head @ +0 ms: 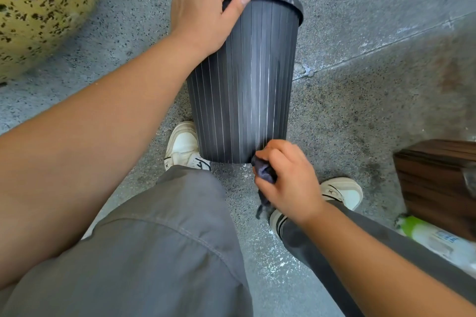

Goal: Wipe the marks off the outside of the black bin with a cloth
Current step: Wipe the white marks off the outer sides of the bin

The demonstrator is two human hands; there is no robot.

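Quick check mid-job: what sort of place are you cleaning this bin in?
Probably an outdoor or semi-outdoor paved spot. The black bin stands on rough speckled concrete floor with a joint line, beside a large yellow speckled pot or boulder; a dark wooden box sits to the right.

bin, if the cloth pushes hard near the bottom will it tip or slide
Probably light: the bin looks like thin ribbed plastic. Tall with a narrow base, so it could tip or skid on the floor. The left hand gripping the rim likely steadies it.

The black bin [242,90] carries thin pale vertical stripes — the cloth [264,172] is dark purple-blue, the floor [360,20] speckled grey.
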